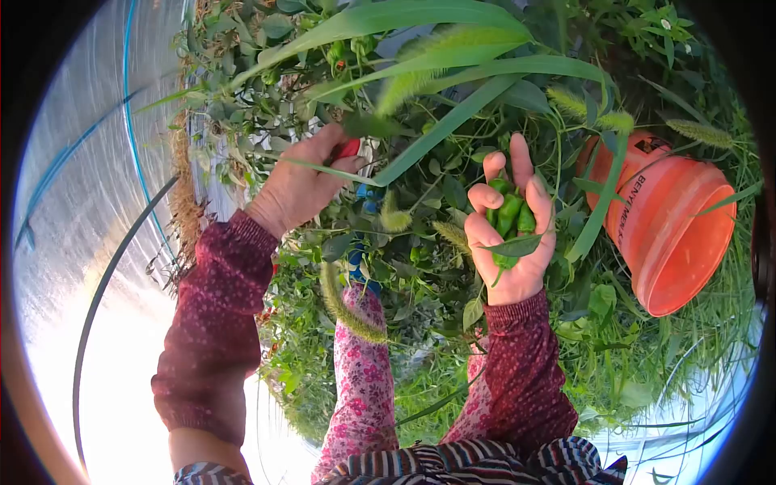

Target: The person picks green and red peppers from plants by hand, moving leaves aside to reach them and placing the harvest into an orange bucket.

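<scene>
Several green peppers (508, 217) lie in the palm of my right hand (521, 234), which is turned upward with its fingers curled about them. A green leaf (517, 246) lies across the lower peppers. My left hand (303, 178) reaches among the pepper plants (275, 97) with thumb and fingers bent together. A red patch (347, 149) shows right at its fingertips, and I cannot tell what the fingers hold. Green peppers (364, 45) hang on the plants beyond that hand. A long grass blade (453, 129) crosses in front of the plants between my hands.
An orange bucket (687, 234) lies tipped on its side in the grass at the right, mouth facing me. Bristly grass heads (343, 303) stick up around my legs (364, 356). Plastic sheeting (89, 162) with a blue cord (128, 113) and a dark hose (101, 291) runs along the left.
</scene>
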{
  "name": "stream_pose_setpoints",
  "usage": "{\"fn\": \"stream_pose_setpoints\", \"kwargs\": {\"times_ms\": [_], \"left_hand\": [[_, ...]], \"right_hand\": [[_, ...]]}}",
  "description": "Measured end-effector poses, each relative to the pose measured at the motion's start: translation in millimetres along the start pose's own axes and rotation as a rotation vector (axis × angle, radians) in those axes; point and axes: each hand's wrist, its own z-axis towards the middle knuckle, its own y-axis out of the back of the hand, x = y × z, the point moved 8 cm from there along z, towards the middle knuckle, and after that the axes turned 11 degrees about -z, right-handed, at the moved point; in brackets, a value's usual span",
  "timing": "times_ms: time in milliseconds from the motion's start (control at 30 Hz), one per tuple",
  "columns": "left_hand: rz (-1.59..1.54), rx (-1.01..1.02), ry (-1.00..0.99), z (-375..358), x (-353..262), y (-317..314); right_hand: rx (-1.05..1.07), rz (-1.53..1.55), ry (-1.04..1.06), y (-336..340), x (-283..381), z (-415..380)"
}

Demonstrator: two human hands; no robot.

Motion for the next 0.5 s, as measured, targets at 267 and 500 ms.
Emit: {"fn": "stream_pose_setpoints", "kwargs": {"times_ms": [267,500], "left_hand": [[0.034,0.457,0.494,-59,82,-70],[-0.650,-0.104,0.897,-33,258,-116]], "right_hand": [[0.087,0.033,-0.003,2,0,0],[0.075,-0.012,-0.019,6,-6,0]]}}
